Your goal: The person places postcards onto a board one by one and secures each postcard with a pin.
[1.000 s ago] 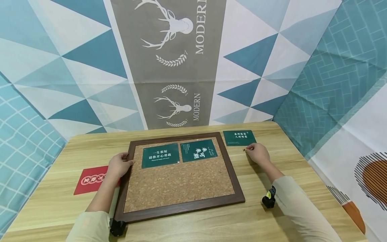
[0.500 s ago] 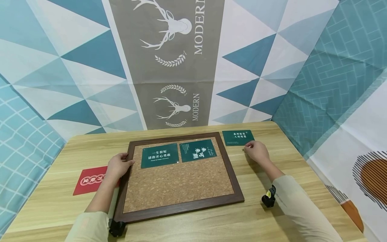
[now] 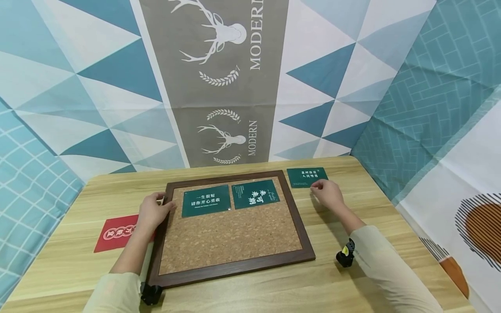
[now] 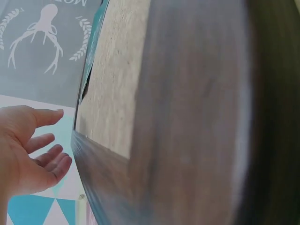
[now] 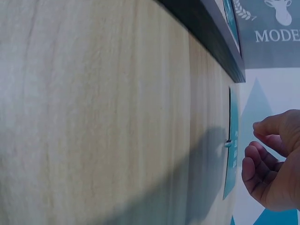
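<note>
A brown-framed cork board (image 3: 231,243) lies on the wooden table. Two green cards with white lettering, a left one (image 3: 206,201) and a right one (image 3: 256,194), are on its upper half. My left hand (image 3: 152,211) is over the board's left frame; in the left wrist view its fingers are spread and hold nothing. My right hand (image 3: 328,193) hovers by the lower right corner of a third green card (image 3: 307,178) on the table. The right wrist view shows its fingers loosely bent, with nothing visible between them. A tiny pin-like object (image 5: 228,144) sits near that card's edge.
A red card (image 3: 115,232) with white print lies left of the board, partly behind my left forearm. Patterned cloth (image 3: 231,87) hangs along the table's back edge. Black wrist cameras (image 3: 346,254) are strapped to both arms.
The left fingers have lifted slightly from the frame. My right hand has shifted a little left and up, and the small object by its fingertips no longer shows in the head view.
</note>
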`<state>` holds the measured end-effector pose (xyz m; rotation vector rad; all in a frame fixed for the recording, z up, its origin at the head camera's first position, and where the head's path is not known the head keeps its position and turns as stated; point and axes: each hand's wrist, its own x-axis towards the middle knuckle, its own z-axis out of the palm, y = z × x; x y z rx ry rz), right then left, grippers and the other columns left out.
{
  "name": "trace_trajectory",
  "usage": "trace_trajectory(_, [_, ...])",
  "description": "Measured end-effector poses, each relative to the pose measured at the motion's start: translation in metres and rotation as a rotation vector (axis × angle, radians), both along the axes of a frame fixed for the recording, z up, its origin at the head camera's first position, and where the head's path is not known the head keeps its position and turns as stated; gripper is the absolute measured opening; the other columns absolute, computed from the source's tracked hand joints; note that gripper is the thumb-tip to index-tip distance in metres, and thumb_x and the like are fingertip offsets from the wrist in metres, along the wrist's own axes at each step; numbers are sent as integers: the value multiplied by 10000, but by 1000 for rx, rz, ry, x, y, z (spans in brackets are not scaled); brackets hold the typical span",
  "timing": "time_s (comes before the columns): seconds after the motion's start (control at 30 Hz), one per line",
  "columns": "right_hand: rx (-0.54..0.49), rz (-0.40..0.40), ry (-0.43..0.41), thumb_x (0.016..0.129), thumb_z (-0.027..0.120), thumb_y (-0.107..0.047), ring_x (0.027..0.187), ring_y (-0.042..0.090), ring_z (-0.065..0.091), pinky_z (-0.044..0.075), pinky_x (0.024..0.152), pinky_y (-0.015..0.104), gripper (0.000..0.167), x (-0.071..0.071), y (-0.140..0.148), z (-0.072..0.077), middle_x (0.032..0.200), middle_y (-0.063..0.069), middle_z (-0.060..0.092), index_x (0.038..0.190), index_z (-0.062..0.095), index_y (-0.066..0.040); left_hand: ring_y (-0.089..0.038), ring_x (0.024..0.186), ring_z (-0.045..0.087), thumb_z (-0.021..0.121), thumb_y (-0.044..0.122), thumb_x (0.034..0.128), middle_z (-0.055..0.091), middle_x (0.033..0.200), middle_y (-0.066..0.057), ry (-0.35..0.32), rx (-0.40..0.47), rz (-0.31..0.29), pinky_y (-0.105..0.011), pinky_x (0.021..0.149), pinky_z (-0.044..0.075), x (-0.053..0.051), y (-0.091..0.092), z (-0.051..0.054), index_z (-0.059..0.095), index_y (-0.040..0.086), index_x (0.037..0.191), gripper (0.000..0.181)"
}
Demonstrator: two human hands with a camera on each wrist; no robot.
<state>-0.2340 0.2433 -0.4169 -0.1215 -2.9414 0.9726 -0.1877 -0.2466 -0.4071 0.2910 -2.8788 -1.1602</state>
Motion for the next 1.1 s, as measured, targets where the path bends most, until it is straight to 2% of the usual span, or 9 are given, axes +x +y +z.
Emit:
trace_trajectory(0.23, [-11,44,27,942,547,-214,802,231,598,485,665,343,236,1,-6,4,980,155,667,1041,659,-31,-466,1183,472,588,195,917,475,1286,-324,98,-31,-28,-557,935,441,-3,7,3,458,-83,1318,506])
trace_trajectory(0.5, [-9,77,43,936,558,-210,795,218,604,491,672,351,217,1,-14,5,959,134,677,1028,670,-48,-434,1170,481,589,227,919,488,1278,-314,101,-20,-74,-555,948,428,-7,17,4,449,-64,1335,528])
trace_trajectory(0.8, [-6,111,75,929,572,-197,700,178,573,441,583,290,199,1,-21,4,903,125,673,1003,677,-45,-453,1212,450,594,255,919,451,1323,-302,90,12,-125,-541,970,424,-8,27,7,442,-46,1346,545])
trace_trajectory(1.1, [6,117,88,928,579,-231,731,180,580,451,609,293,206,1,-31,6,913,104,679,1004,688,-73,-434,1180,476,592,245,920,475,1303,-276,110,-5,-163,-541,945,437,-13,42,7,456,-27,1344,521])
